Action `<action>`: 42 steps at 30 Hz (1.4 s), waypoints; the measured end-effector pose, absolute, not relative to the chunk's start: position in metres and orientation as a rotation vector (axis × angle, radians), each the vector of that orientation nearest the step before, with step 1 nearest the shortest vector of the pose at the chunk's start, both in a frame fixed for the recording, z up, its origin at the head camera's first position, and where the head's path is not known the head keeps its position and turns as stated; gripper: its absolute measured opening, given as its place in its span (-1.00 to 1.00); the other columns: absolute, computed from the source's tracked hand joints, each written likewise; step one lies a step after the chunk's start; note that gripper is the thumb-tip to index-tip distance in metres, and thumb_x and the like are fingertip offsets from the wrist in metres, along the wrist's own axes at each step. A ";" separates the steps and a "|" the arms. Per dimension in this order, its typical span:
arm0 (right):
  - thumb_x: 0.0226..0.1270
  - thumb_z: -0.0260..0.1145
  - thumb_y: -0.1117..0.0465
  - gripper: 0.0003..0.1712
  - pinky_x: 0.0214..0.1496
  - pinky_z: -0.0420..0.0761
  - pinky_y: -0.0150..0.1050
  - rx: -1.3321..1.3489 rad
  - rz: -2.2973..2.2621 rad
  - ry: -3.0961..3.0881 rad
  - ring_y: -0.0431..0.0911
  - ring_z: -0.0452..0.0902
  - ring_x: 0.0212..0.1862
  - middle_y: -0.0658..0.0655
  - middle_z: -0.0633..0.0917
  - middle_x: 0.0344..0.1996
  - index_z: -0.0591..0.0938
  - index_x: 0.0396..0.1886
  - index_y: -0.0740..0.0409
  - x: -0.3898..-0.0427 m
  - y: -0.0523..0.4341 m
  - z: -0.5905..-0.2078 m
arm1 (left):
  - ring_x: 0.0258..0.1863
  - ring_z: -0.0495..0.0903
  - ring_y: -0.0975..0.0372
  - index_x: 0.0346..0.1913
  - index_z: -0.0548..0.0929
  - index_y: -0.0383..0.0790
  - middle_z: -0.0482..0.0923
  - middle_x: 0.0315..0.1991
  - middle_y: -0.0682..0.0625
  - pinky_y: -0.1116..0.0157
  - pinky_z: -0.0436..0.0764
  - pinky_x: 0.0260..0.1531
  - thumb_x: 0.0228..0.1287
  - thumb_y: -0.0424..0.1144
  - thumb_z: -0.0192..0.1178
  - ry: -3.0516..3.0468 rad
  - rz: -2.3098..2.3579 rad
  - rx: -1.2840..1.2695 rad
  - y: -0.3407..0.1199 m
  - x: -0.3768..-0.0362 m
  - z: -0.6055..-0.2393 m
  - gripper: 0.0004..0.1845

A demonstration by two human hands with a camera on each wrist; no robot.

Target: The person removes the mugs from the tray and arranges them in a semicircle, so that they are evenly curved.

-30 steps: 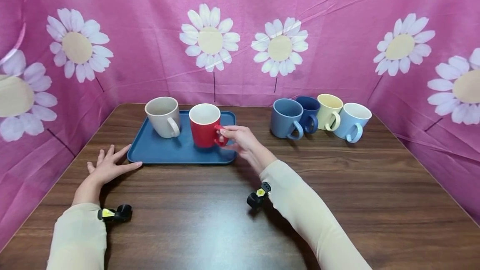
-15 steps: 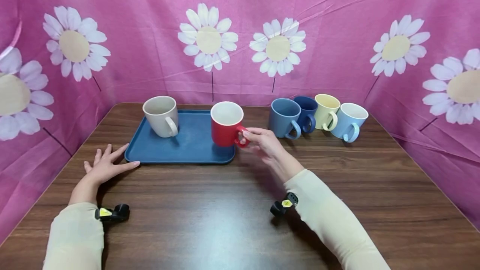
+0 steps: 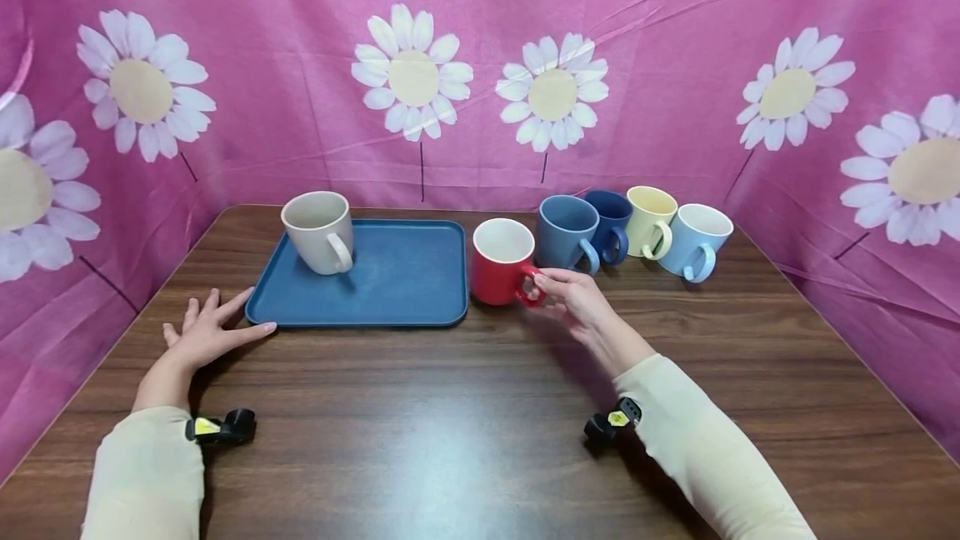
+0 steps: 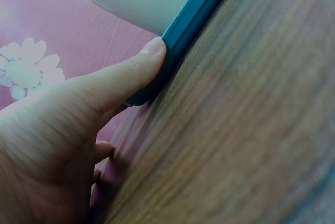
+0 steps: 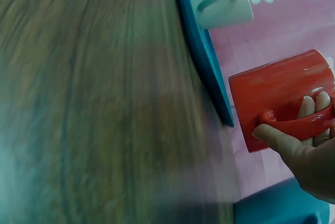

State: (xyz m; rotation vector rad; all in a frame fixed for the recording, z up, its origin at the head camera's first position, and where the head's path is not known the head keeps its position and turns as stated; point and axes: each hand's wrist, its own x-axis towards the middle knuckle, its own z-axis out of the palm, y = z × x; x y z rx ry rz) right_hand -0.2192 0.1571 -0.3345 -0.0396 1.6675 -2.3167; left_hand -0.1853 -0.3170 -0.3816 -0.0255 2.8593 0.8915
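My right hand (image 3: 573, 302) grips the handle of a red mug (image 3: 498, 273) with a white inside. The mug is upright, close over the table just right of the blue tray (image 3: 405, 273). In the right wrist view, fingers (image 5: 306, 107) pass through the red mug's handle and the thumb lies against it. A light grey mug (image 3: 315, 240) stands on the tray's left part. My left hand (image 3: 201, 340) is spread at the tray's near left corner. In the left wrist view its thumb tip (image 4: 154, 46) touches the tray's edge.
Right of the red mug, a row of mugs stands at the back: grey-blue (image 3: 562, 232), navy (image 3: 611, 219), pale yellow (image 3: 648, 219) and light blue (image 3: 693, 240). The grey-blue one is very near the red mug. A pink flowered cloth (image 3: 480, 165) hangs behind the wooden table (image 3: 450, 407).
My right hand has carried the red mug rightward off the tray and lowered it beside the tray's right edge. The left hand stays at the tray's corner.
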 end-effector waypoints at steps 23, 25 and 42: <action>0.22 0.02 0.45 -0.71 -0.12 0.44 -0.07 -0.023 -2.354 1.626 -0.14 0.44 -0.48 0.08 0.57 -0.55 0.63 -0.51 0.16 -0.221 0.188 -0.354 | 0.10 -0.66 -0.24 0.34 -0.14 -0.15 -0.51 0.20 -0.48 -0.30 -0.61 -0.24 -0.02 0.24 0.08 2.859 0.907 -0.028 -0.316 -0.186 -0.382 -0.02; 0.22 0.02 0.44 -0.72 -0.13 0.45 -0.06 -0.014 -2.359 1.627 -0.14 0.45 -0.48 0.08 0.58 -0.55 0.63 -0.51 0.16 -0.221 0.190 -0.354 | 0.10 -0.66 -0.24 0.34 -0.14 -0.15 -0.51 0.20 -0.48 -0.30 -0.61 -0.24 -0.01 0.24 0.08 2.859 0.906 -0.029 -0.316 -0.186 -0.382 -0.02; 0.21 0.06 0.42 -0.73 -0.18 0.48 -0.07 0.064 -2.416 1.637 -0.17 0.47 -0.52 0.08 0.59 -0.59 0.65 -0.54 0.14 -0.222 0.199 -0.355 | 0.10 -0.66 -0.26 0.34 -0.15 -0.15 -0.51 0.20 -0.48 -0.30 -0.61 -0.25 -0.01 0.24 0.07 2.858 0.898 -0.032 -0.317 -0.187 -0.382 -0.03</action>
